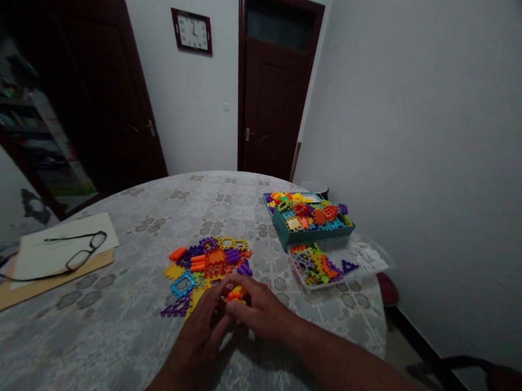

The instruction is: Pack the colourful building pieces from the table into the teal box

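Note:
My left hand [208,316] and my right hand [265,312] meet over the near part of the table, fingers curled and closed around small orange and yellow plastic building pieces [236,293]. My fingers partly cover these pieces, so their full shape is hidden. Just beyond my hands lies a flat spread of colourful interlocking plastic pieces [215,258]. A blue square frame piece [183,284] and a purple toothed piece [176,306] lie at its left side. Close to my left fingers is a yellow piece [197,296].
To the right, a teal box [314,235] is heaped with similar pieces. Nearer stands a clear plastic tray [310,286] with more pieces and several white ones. At left, eyeglasses [80,258] rest on paper [33,243]. A patterned cloth [132,322] covers the round table.

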A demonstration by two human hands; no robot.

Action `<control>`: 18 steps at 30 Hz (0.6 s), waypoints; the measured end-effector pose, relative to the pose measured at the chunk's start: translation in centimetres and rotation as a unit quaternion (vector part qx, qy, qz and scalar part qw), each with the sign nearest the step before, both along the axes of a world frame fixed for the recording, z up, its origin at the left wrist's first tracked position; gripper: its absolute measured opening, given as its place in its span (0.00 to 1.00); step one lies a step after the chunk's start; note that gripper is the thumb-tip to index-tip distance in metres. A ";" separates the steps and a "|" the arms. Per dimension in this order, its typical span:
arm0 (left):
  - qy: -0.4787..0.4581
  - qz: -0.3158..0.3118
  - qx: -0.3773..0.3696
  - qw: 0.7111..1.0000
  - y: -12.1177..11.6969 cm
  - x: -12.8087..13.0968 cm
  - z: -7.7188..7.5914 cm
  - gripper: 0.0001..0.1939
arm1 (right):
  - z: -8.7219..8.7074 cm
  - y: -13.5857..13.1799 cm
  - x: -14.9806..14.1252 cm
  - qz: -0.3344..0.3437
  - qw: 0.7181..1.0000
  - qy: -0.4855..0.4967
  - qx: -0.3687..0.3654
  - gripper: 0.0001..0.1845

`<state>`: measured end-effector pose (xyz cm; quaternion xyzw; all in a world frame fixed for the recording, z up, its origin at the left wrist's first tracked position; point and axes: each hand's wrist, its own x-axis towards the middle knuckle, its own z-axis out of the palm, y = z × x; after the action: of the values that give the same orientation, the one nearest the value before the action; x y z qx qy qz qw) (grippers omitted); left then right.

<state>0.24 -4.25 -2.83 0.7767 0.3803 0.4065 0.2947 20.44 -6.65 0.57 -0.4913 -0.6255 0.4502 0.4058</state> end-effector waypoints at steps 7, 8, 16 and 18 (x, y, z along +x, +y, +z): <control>-0.055 -0.007 -0.068 0.996 -0.2 -0.3 1.2 0.26 | 0.9 0.8 0.6 0.028 0.981 0.106 -0.162 0.31; -0.046 0.001 -0.050 0.998 0.0 -0.5 1.2 0.24 | 1.6 0.7 1.0 0.033 0.979 0.108 -0.169 0.32; -0.001 0.084 0.064 0.994 0.2 -1.7 2.6 0.15 | 10.8 2.2 8.9 -0.009 0.997 0.012 -0.080 0.22; 0.008 0.107 0.072 0.992 0.1 -1.9 3.2 0.14 | 13.3 5.2 12.2 -0.061 0.998 -0.006 -0.032 0.19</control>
<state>-1.68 -4.18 0.39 0.7539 0.4332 0.4561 0.1895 32.63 -1.46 13.82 -0.5443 -0.5821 0.4414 0.4124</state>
